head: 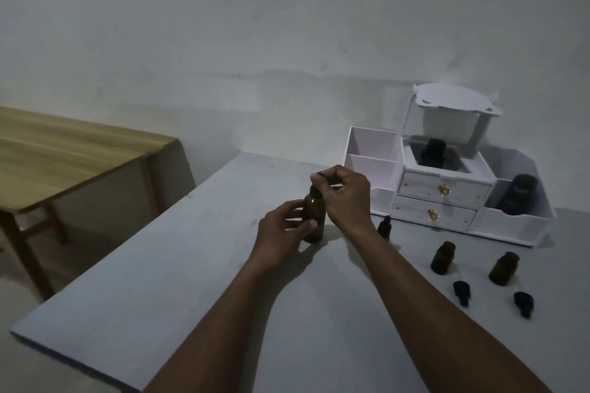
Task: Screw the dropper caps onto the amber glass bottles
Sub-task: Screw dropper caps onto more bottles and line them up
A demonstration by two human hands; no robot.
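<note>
An amber glass bottle (314,217) stands upright on the white table (159,281). My left hand (281,236) grips its body from the left. My right hand (343,195) pinches the black dropper cap (314,190) that sits on the bottle's neck. To the right stand two uncapped amber bottles (442,257) (503,267). A loose black dropper cap (462,292) lies in front of the first and another dropper cap (524,304) in front of the second. A small capped dropper bottle (384,227) stands just behind my right wrist.
A white desk organiser (447,191) with two drawers and open compartments stands at the back right and holds dark bottles (518,193). A wooden table (64,150) stands to the left, across a gap. The white table's left edge runs diagonally.
</note>
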